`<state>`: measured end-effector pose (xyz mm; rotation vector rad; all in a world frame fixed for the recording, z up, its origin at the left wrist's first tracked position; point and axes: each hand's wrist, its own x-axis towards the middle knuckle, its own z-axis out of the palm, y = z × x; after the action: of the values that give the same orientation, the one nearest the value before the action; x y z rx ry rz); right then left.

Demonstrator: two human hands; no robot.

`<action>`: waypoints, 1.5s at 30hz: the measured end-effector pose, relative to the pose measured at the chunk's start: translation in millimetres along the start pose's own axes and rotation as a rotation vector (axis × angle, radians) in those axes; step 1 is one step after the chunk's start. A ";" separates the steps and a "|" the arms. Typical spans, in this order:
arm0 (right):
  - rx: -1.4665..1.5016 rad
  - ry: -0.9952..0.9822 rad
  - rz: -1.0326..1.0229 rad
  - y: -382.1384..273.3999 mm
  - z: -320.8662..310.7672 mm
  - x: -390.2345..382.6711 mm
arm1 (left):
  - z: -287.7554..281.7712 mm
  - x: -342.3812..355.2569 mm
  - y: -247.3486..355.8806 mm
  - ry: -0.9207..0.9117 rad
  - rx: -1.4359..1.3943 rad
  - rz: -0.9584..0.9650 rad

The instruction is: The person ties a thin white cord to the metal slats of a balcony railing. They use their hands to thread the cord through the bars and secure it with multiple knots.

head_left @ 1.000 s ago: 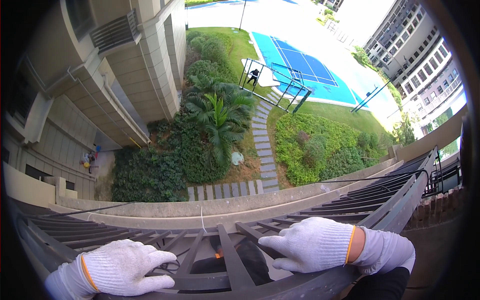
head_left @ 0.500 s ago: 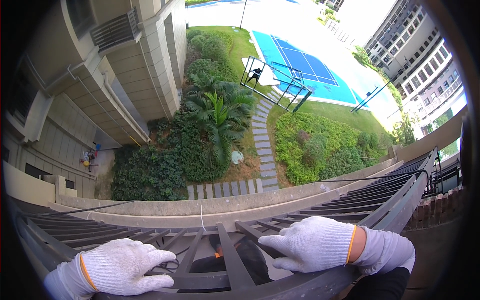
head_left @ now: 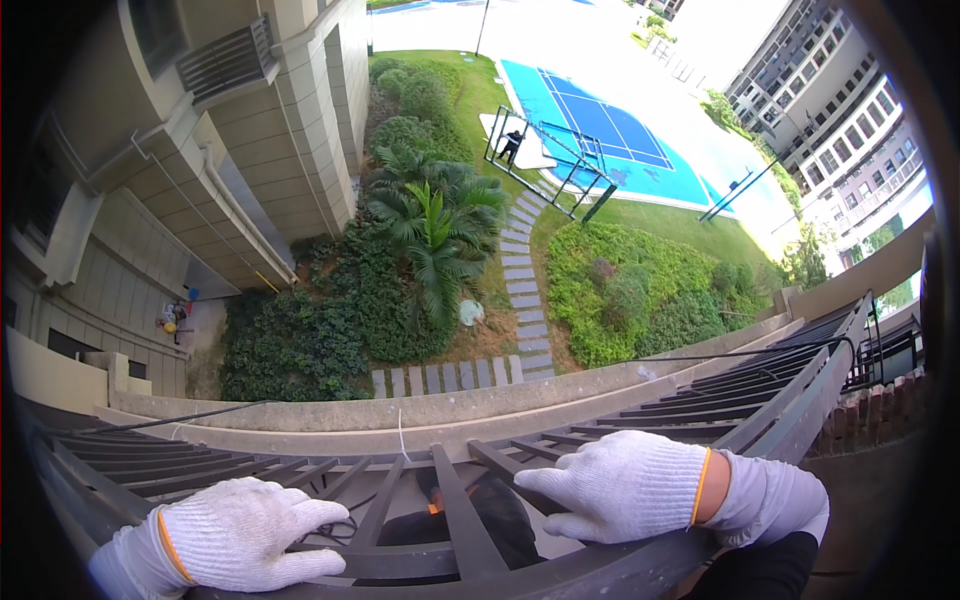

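Observation:
Both my hands wear white knitted gloves with orange cuff edges. Along the lower edge runs the brown metal top rail (head_left: 640, 565) of a slatted railing. My left hand (head_left: 240, 530) rests on it at the lower left, thumb and forefinger stretched out and apart. My right hand (head_left: 625, 485) lies over the rail at the right, with its fingertips beside a sloping bar (head_left: 515, 470) and its thumb apart. The farther fingers of both hands are partly hidden. Nothing loose shows in either hand. Dark clothing (head_left: 500, 515) shows between the bars below; whose it is, I cannot tell.
Beyond the bars runs a concrete ledge (head_left: 300, 412) with a black cable (head_left: 740, 352) along it. Far below lie shrubs, a palm (head_left: 435, 230), a stepping-stone path (head_left: 525, 290) and a blue court (head_left: 610, 125). A building wall (head_left: 265, 120) rises at the left.
The view has shifted very slightly, so the ground below sits a little farther left. Both hands stay where they were on the railing.

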<state>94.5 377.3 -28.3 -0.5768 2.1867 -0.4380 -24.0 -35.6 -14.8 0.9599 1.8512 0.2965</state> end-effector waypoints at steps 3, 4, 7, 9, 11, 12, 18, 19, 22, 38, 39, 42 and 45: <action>-0.010 -0.008 0.008 0.3 0.1 0.1 | 0.5 -0.9 0.7 -0.014 -0.007 -0.022; -0.011 -0.010 0.009 0.4 0.3 -0.1 | 0.6 -0.9 0.7 -0.014 -0.006 -0.022; -0.005 0.015 0.006 1.1 0.9 -0.7 | -0.6 -0.2 1.1 -0.012 -0.004 -0.023; 0.013 0.053 0.007 -0.2 3.2 -0.7 | -1.0 0.0 1.8 -0.013 -0.002 -0.024; 0.021 0.065 -0.007 0.2 3.4 -0.7 | -1.9 0.0 2.2 -0.024 -0.016 -0.034; 0.020 0.052 -0.001 0.4 3.3 -0.7 | -2.1 0.0 2.4 -0.030 -0.023 -0.039; -0.001 -0.005 -0.001 0.6 -0.9 -1.2 | -0.3 -0.3 2.2 -0.008 -0.009 -0.027; -0.004 -0.004 0.000 0.3 -1.5 -0.7 | -0.4 -0.5 1.6 -0.006 -0.004 -0.024; -0.008 0.001 0.001 -0.2 -1.7 -0.1 | -0.1 -0.5 0.8 -0.003 -0.003 -0.019; 0.009 0.031 -0.012 1.7 1.3 1.2 | 0.0 -0.4 -2.3 -0.037 0.003 -0.048; 0.008 0.029 -0.012 1.9 1.5 1.1 | 0.6 -0.2 -2.5 -0.032 0.001 -0.044; 0.011 0.034 -0.015 2.4 1.7 1.6 | 1.4 0.4 -3.0 -0.031 0.004 -0.042; 0.012 0.026 -0.014 2.2 1.1 1.8 | 0.2 0.3 -2.9 -0.039 -0.015 -0.047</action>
<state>93.8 378.0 -31.1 -0.5831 2.2044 -0.4675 -25.3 -37.4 -16.7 0.9041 1.8306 0.2611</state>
